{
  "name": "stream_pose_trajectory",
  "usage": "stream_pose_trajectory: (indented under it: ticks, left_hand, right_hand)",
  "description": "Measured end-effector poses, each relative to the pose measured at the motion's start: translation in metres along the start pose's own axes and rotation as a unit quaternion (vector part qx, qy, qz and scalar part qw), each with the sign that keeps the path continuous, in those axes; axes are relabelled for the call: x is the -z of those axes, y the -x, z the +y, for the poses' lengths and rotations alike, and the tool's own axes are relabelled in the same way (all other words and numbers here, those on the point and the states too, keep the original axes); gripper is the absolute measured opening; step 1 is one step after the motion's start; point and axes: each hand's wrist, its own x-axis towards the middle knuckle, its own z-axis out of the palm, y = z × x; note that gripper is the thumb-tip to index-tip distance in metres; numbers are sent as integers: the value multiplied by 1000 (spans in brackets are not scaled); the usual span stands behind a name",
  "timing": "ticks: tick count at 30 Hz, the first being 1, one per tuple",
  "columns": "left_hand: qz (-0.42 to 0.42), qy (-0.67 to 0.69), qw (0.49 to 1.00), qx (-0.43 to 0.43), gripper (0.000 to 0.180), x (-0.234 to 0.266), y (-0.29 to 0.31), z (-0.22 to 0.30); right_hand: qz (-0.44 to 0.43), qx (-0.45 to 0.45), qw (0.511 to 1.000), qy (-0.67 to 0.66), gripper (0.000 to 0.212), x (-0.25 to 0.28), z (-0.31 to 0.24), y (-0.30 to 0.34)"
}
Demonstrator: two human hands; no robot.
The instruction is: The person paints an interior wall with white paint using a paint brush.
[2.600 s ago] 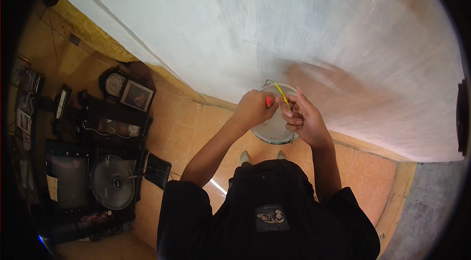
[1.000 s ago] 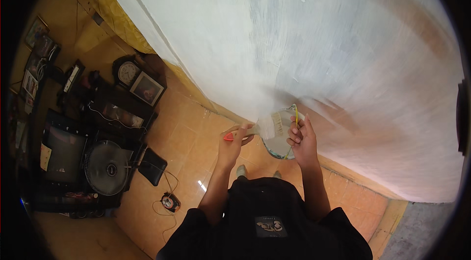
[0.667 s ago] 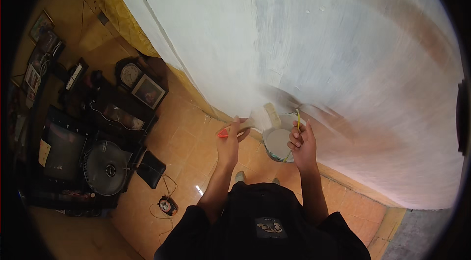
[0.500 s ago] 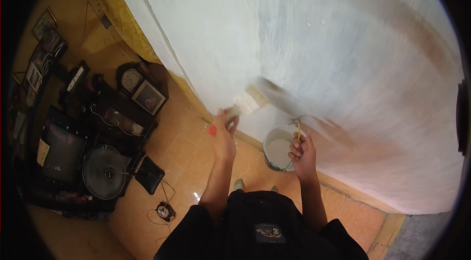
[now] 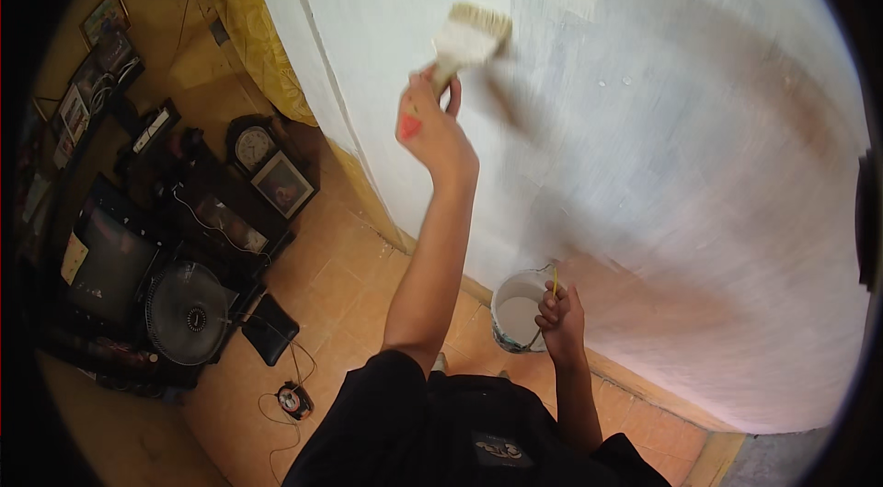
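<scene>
Gripping a flat paintbrush (image 5: 471,34) by its handle, the left hand (image 5: 432,124) is raised high and far so the pale, paint-laden bristles press against the wall (image 5: 644,119) — a broad plastered surface, whitish-blue where coated and brownish toward the right. The fingers are wrapped tight around the handle, whose red butt end shows below the palm. The right hand (image 5: 559,317), held low and near the body, is curled shut on the thin yellow-tinted wire bail of a small round paint bucket (image 5: 518,308), keeping the white paint within reach of the brush. Bucket walls look smeared and worn. On the orange tiled floor (image 5: 349,275) to the left lie a round fan (image 5: 187,312), a mantel clock (image 5: 251,145) and a framed picture (image 5: 283,183) — well apart from the work.
</scene>
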Motion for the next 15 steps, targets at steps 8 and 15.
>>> stream_pose_trajectory:
  ticks: [8,15]
  left_hand:
    - [113,-103,984,92,33,152,57,-75]
    - [176,-144,963,144,29,209,56,-89]
  right_hand:
    - [-5,-1,1000,17,41,4,0,-7]
    - [-16,-17,1000,5,41,23,5,-12]
